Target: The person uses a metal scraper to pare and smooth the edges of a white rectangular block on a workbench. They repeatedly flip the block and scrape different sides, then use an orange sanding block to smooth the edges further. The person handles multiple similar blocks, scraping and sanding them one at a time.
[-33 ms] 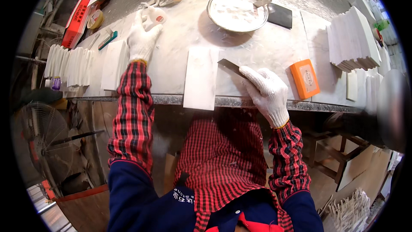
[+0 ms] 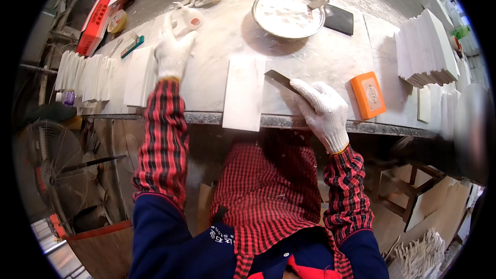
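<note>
My left hand (image 2: 174,54), in a white knit glove, reaches over the left part of the marble worktop with fingers and thumb apart. Just past its thumb lies a small white squeeze bottle (image 2: 194,19) with a round red mark; I see no grip on it. My right hand (image 2: 326,112), gloved too, is closed around a flat metal scraper blade (image 2: 280,80) that points up and left. Between my hands a white rectangular stone tile (image 2: 243,93) lies on the worktop, its near end jutting past the front edge. The blade's tip is close to the tile's right side.
Beyond the tile stands a round metal bowl (image 2: 289,35) of white paste, with a putty knife (image 2: 319,1) in it. Tile stacks (image 2: 426,46) are at right, more tiles (image 2: 85,77) at left. An orange box (image 2: 368,95) lies right of my right hand. A fan (image 2: 51,168) stands lower left.
My left hand has drawn back very slightly toward me. The whole view has shifted a little. My right hand keeps its grip on the scraper blade.
</note>
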A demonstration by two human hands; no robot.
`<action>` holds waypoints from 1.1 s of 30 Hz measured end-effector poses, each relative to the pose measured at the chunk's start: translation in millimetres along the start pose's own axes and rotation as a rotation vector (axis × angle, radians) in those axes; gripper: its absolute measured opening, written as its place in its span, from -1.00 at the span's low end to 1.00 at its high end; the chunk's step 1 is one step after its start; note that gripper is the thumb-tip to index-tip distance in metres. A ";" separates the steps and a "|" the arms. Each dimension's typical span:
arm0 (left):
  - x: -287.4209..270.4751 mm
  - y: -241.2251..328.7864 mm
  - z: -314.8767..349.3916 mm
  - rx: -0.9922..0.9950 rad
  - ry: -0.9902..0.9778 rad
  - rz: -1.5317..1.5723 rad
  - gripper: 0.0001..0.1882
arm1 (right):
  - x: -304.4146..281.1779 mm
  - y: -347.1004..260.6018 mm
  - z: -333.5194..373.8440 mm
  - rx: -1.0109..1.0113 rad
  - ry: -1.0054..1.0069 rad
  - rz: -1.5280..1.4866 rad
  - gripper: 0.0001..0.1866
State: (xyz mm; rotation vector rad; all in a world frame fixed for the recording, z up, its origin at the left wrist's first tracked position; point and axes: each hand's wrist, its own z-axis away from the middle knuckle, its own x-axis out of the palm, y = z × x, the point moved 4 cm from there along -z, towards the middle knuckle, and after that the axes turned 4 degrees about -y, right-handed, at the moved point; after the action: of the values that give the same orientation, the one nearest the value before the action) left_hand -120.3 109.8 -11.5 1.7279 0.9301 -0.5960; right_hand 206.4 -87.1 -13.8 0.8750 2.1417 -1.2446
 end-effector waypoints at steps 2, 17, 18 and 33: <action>-13.0 31.0 43.9 0.108 0.103 -0.120 -0.18 | -2.1 4.3 1.6 0.009 0.005 0.019 -0.66; 4.5 132.4 186.0 0.010 -0.213 -0.289 0.00 | 1.9 5.0 2.7 0.026 0.048 -0.116 -0.72; 0.9 131.9 182.7 0.053 -0.204 -0.259 -0.02 | 0.2 7.9 2.9 0.040 0.062 -0.142 -0.73; -40.4 94.1 138.2 0.158 -0.401 0.012 0.07 | -55.7 19.6 -59.1 0.285 -0.001 -0.016 -0.69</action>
State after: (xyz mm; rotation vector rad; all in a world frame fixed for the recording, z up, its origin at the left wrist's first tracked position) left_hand -60.6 -47.4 24.7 1.6647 0.6015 -0.9876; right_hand 251.6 -42.7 40.6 0.9720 2.0031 -1.5850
